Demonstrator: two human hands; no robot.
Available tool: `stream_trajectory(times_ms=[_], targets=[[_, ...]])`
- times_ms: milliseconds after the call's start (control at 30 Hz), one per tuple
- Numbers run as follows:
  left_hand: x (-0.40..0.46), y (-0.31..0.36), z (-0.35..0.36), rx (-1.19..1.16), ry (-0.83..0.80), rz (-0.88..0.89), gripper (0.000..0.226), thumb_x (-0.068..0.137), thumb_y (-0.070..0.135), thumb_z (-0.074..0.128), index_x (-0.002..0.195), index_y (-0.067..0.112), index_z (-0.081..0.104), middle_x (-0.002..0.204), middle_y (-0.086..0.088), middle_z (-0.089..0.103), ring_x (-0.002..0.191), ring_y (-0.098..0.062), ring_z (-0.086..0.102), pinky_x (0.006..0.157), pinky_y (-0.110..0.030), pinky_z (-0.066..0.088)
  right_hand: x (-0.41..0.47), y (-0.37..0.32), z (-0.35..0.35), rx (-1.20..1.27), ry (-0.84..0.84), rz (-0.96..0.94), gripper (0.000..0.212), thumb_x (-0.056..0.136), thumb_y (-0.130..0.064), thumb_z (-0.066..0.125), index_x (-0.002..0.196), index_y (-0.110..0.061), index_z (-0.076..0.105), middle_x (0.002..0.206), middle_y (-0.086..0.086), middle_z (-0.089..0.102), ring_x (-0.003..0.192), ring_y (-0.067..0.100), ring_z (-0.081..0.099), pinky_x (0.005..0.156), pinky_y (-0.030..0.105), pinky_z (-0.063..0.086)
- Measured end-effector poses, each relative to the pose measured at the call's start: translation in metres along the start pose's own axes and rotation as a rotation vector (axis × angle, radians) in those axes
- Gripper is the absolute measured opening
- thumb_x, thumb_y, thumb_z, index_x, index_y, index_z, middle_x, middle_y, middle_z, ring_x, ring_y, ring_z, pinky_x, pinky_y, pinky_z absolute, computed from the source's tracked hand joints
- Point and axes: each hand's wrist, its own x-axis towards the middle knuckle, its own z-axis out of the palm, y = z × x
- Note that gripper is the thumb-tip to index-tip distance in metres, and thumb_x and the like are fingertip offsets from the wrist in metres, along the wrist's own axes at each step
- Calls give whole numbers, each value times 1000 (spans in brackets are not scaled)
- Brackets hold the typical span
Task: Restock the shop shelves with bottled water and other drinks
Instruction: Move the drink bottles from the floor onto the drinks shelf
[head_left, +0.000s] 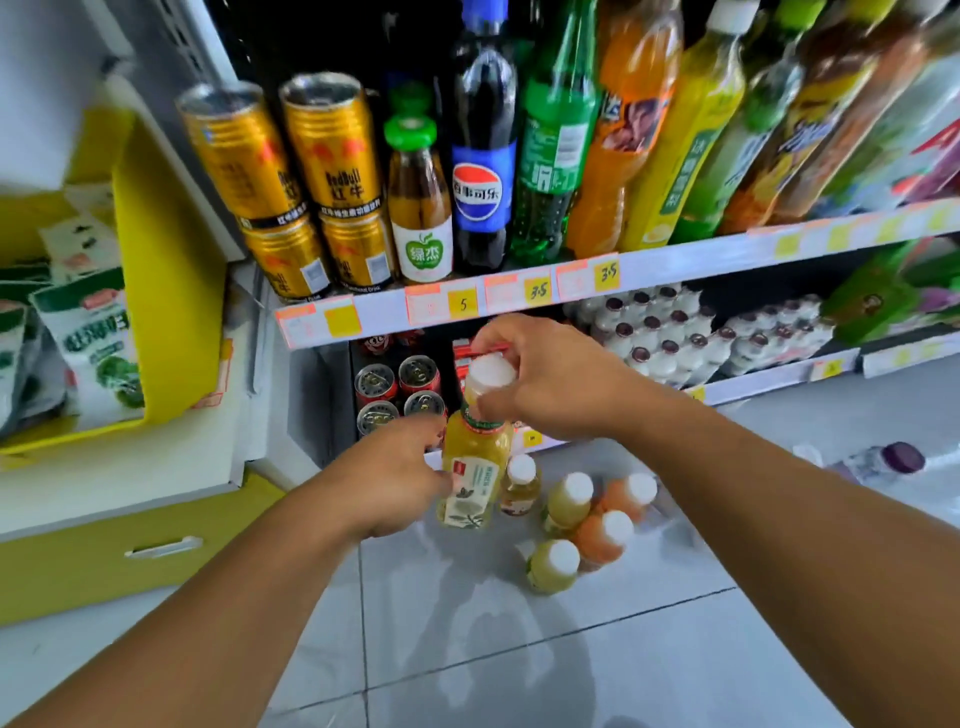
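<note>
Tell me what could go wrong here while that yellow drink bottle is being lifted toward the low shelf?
The yellow bottle is pinched near its white cap by the right hand, with the left hand at its side; a loose grip could let it drop onto the small bottles standing on the floor. Those could topple or be kicked. The low shelf's front already holds red cans, so pushing the bottle in might knock them.

Gold cans gleaming — ribbed, shiny metal; the yellow juice bottle showing clear glossy plastic under a paper-looking label; floor tiles shining smooth, reflecting light.
</note>
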Motion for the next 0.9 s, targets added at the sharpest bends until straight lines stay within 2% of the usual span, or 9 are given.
stream_trajectory(times_ms=[167,233,300,400,567,633,700,767,900], targets=[[-30,62,-51,-89,137,134,63,75,10,81,124,33,49,110,12,70,100,-7,67,94,-39,53,-20,-71,-85,129,195,-151,53,75,-34,85,119,-33,55,92,-2,71,75,17,70,70,41,58],[-44,86,-70,-119,188,198,68,74,13,84,128,32,48,108,16,69,98,-1,66,89,-28,54,-31,-96,-113,166,275,-201,54,75,-37,85,119,-35,54,95,2,72,78,20,71,75,43,58],[-60,108,-84,-160,216,267,64,73,16,85,123,35,49,102,21,69,92,9,64,82,-16,52,-40,-117,-139,239,366,-240,54,76,-37,85,120,-33,54,96,4,71,69,16,68,64,35,56],[-81,135,-93,-199,192,357,60,71,21,87,117,39,53,104,24,70,97,8,65,89,-20,49,-50,-142,-168,428,477,-307,53,77,-33,86,120,-25,57,86,3,67,47,-2,53,48,16,41],[-98,168,-102,-355,190,398,82,58,42,92,128,37,50,111,17,72,102,-5,68,92,-33,53,-64,-172,-197,574,566,-368,46,82,-31,82,118,-20,57,95,1,73,54,-4,59,54,17,45],[-101,175,-104,-412,207,398,81,60,35,92,129,32,51,111,14,73,98,-7,70,84,-30,56,-70,-179,-200,568,579,-376,35,84,-35,79,110,-27,58,94,-5,74,53,-5,58,55,19,47],[-101,181,-105,-472,238,401,74,65,18,90,127,26,51,107,12,73,90,-5,72,67,-19,56,-74,-180,-199,530,594,-385,23,86,-42,75,100,-36,58,97,-13,73,67,-8,64,67,20,52],[-102,187,-105,-510,260,400,71,66,11,88,125,22,51,103,11,73,85,-1,71,59,-13,53,-74,-178,-195,457,610,-377,24,86,-49,72,105,-41,61,107,-20,70,94,-7,65,82,22,53],[-98,202,-118,-524,357,461,56,73,11,85,116,29,55,88,20,72,72,12,65,52,-7,46,-69,-172,-176,307,531,-281,68,78,-64,73,136,-45,45,114,-22,65,102,-1,63,85,27,55]])
